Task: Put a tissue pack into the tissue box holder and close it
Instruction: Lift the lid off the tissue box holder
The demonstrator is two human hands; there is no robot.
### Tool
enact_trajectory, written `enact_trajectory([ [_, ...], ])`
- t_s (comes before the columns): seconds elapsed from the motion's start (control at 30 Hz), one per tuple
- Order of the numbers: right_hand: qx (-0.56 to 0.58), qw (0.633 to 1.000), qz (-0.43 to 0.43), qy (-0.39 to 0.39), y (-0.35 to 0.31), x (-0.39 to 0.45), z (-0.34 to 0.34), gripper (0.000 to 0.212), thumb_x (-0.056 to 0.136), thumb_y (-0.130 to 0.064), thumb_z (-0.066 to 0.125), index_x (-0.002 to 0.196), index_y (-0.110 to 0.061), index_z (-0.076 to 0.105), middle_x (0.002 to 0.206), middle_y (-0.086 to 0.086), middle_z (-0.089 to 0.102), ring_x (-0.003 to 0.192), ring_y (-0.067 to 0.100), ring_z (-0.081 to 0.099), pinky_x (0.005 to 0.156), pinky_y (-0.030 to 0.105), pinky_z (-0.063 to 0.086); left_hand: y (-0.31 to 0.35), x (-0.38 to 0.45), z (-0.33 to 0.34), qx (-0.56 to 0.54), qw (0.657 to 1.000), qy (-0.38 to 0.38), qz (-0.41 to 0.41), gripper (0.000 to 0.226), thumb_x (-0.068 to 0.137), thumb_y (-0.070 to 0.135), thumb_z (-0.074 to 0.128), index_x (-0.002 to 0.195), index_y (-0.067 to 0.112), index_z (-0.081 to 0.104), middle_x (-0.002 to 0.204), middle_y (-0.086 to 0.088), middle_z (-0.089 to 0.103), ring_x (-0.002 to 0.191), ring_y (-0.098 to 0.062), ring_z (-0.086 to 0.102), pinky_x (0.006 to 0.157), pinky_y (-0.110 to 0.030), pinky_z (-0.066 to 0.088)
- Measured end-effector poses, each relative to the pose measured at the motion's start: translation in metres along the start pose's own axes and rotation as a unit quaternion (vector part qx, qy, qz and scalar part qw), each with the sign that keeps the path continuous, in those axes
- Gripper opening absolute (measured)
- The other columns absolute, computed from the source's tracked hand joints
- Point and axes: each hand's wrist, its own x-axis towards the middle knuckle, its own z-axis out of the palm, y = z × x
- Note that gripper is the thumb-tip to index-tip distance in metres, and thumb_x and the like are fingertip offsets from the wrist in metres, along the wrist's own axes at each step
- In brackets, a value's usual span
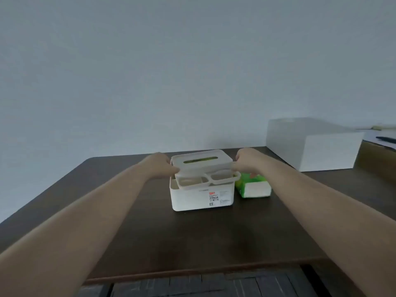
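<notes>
- Now the left hand (159,165) grips the left edge of the white lid (201,161), and the right hand (246,161) grips its right edge.
- Between the hands, the lid is held just above the white holder (201,197) on the dark worktop (192,236).
- Just below the right hand, a green tissue pack (254,186) lies beside the holder.
- Beyond the right hand stands a white box (312,144).

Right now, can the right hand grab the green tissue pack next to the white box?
Probably yes. The tissue pack lies right below the right hand, with nothing between them. But that hand is busy holding the lid, so it must let go first.
</notes>
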Motion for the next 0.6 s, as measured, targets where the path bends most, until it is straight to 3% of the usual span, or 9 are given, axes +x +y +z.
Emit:
enact_trajectory([
  [0.07, -0.014, 0.999, 0.034, -0.009, 0.003, -0.001, 0.005, 0.018, 0.086, -0.023, 0.058, 0.076, -0.008, 0.056, 0.072, 0.009, 0.054, 0.055, 0.024, 0.050, 0.051, 0.026, 0.044, 0.005, -0.008, 0.006, 0.011, 1.000, -0.019, -0.013, 0.031, 0.084, 0.040, 0.060, 0.076, 0.011, 0.060, 0.071, 0.000, 0.049, 0.063, -0.016, 0.045, 0.056, -0.026, 0.033],
  [0.2, 0.011, 0.998, 0.059, -0.006, 0.008, 0.001, 0.018, 0.020, 0.084, -0.013, 0.055, 0.064, -0.008, 0.053, 0.065, 0.008, 0.055, 0.049, 0.022, 0.046, 0.052, 0.025, 0.039, 0.013, -0.015, 0.026, 0.018, 0.999, -0.045, -0.019, 0.027, 0.086, 0.034, 0.056, 0.076, 0.011, 0.065, 0.070, 0.004, 0.059, 0.072, -0.017, 0.054, 0.068, -0.026, 0.042],
  [0.3, 0.036, 0.998, 0.046, 0.024, 0.010, 0.004, 0.021, 0.020, 0.080, -0.005, 0.053, 0.061, -0.008, 0.051, 0.062, 0.008, 0.053, 0.056, 0.024, 0.049, 0.055, 0.029, 0.040, 0.009, -0.010, 0.032, 0.027, 0.999, -0.001, -0.041, 0.022, 0.080, 0.021, 0.055, 0.061, 0.010, 0.052, 0.062, 0.000, 0.052, 0.057, -0.018, 0.047, 0.053, -0.025, 0.035],
  [0.43, 0.126, 0.991, 0.034, 0.032, 0.009, 0.014, 0.021, 0.017, 0.075, -0.001, 0.056, 0.059, -0.006, 0.053, 0.065, 0.014, 0.061, 0.060, 0.029, 0.060, 0.067, 0.037, 0.058, 0.002, -0.003, 0.029, -0.010, 0.996, 0.065, -0.056, 0.034, 0.072, 0.016, 0.055, 0.051, 0.015, 0.029, 0.051, 0.002, 0.029, 0.046, -0.017, 0.028, 0.046, -0.023, 0.022],
  [0.6, 0.114, 0.991, 0.008, 0.070, -0.005, 0.014, 0.018, 0.019, 0.077, -0.012, 0.059, 0.059, -0.008, 0.055, 0.052, 0.004, 0.056, 0.044, 0.019, 0.047, 0.049, 0.025, 0.038, -0.009, 0.009, 0.015, -0.055, 0.989, 0.136, -0.032, 0.039, 0.071, 0.024, 0.058, 0.048, 0.018, 0.027, 0.048, 0.002, 0.027, 0.047, -0.020, 0.027, 0.048, -0.025, 0.022],
])
